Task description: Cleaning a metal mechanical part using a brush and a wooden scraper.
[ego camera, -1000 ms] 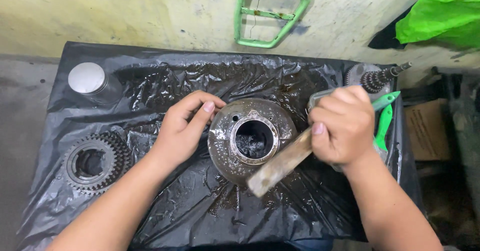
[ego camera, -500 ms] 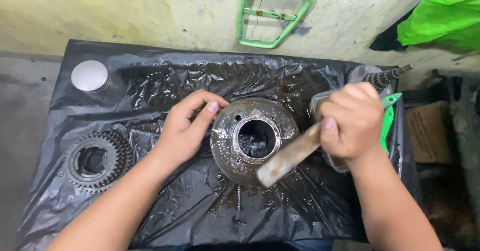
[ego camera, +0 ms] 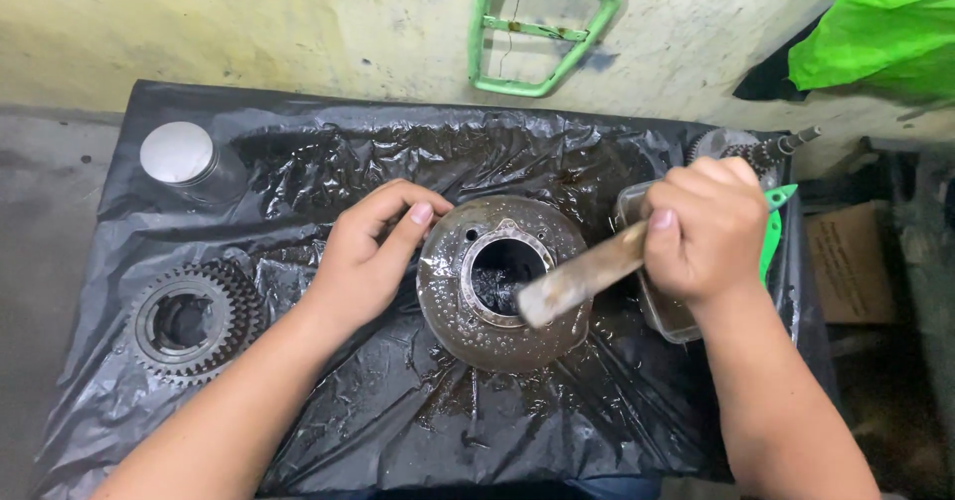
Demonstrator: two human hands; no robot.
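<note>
A round, oil-wet grey metal hub [ego camera: 502, 281] with a central bore sits mid-sheet on black plastic sheeting [ego camera: 398, 410] (likely heavy, slippery; grip the rim). The left hand [ego camera: 373, 251] steadies its edge, fingers curled; the right hand [ego camera: 706, 226] is clamped around a greasy wooden-handled brush [ego camera: 577, 279]. A toothed steel gear [ego camera: 189, 321] lies apart.

soft, even light, sharp across the centre

white glare glints off the wet black plastic sheet [ego camera: 398, 162]; shadows stay faint, and the frame edges bow slightly.

A rough mechanic's workshop: an oily black plastic sheet [ego camera: 398, 430] spread against a stained concrete wall [ego camera: 249, 32], a toothed gear [ego camera: 189, 321] lying on the sheet's left part.
</note>
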